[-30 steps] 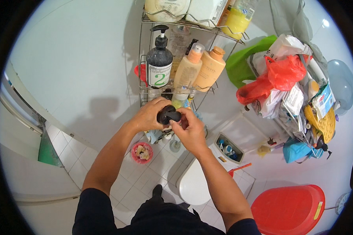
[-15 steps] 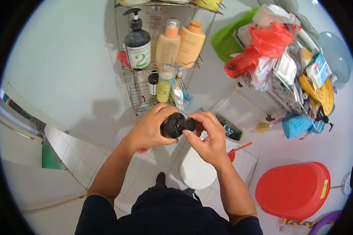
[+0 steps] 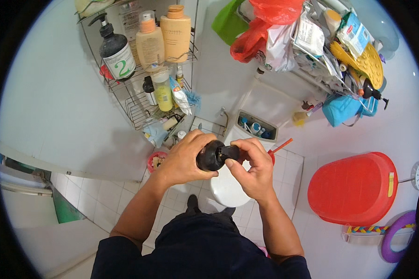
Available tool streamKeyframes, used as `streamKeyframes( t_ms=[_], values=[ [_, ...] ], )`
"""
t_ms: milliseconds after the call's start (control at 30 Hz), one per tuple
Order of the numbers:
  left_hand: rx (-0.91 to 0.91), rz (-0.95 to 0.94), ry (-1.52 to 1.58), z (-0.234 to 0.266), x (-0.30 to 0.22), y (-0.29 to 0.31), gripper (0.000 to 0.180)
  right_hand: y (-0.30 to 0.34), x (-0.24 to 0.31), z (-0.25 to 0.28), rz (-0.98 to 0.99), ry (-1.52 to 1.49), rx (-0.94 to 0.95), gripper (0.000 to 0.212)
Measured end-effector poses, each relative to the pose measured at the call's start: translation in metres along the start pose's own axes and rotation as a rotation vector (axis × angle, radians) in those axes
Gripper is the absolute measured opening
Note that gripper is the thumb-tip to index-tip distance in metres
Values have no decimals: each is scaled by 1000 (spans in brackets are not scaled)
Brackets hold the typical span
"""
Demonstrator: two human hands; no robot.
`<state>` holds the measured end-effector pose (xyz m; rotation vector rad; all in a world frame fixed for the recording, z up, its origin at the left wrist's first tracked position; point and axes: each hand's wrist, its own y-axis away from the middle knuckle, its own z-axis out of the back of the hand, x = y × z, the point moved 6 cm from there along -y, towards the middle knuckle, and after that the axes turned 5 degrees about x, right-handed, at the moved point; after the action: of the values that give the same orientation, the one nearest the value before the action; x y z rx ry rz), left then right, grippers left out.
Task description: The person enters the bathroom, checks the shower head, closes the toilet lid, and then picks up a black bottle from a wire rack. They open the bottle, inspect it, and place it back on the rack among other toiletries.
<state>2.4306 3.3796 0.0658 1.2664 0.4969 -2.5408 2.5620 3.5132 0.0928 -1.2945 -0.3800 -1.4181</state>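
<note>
My left hand wraps round a dark, rounded bottle in front of my body, its top end tilted toward the head view. The fingers of my right hand pinch the black top piece of the same bottle from the right side. Whether that piece is a lid or a pump head I cannot tell. The palm of my left hand and the bottle's lower part are hidden. Behind and below the hands is a white toilet lid.
Wire shelves at the upper left hold a black pump bottle, peach bottles and a yellow-green bottle. An overfilled rack with a red bag hangs at the upper right. A red basin hangs at right; a cistern stands ahead.
The view has shifted, so shelves and rack sit farther left and higher in the picture. Both hands keep their hold on the bottle, with little visible change in grip.
</note>
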Motion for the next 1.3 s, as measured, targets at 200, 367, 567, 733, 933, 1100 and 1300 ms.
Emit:
streamKeyframes(
  t_ms=[200,367,567,733,933,1100,1300],
  values=[
    [-54,-32,-31,-9,-8,1,70,17,-6,6,-6,-44,-83,37],
    [-106,-33,-87,-6,-15,7,66,27,-7,5,5,-63,-101,41],
    [-164,-127,-279,-5,-30,15,63,42,-11,9,11,-152,-80,43],
    [-181,-129,-308,-7,-41,20,63,51,-5,16,32,-139,-31,45],
    [-158,-150,-326,-14,-47,20,63,52,11,26,93,-31,-2,43],
    [-168,-221,-342,-17,-52,15,63,55,24,35,122,74,22,45],
    [-178,-344,-339,-24,-54,10,69,62,42,40,119,239,9,46]
  ],
)
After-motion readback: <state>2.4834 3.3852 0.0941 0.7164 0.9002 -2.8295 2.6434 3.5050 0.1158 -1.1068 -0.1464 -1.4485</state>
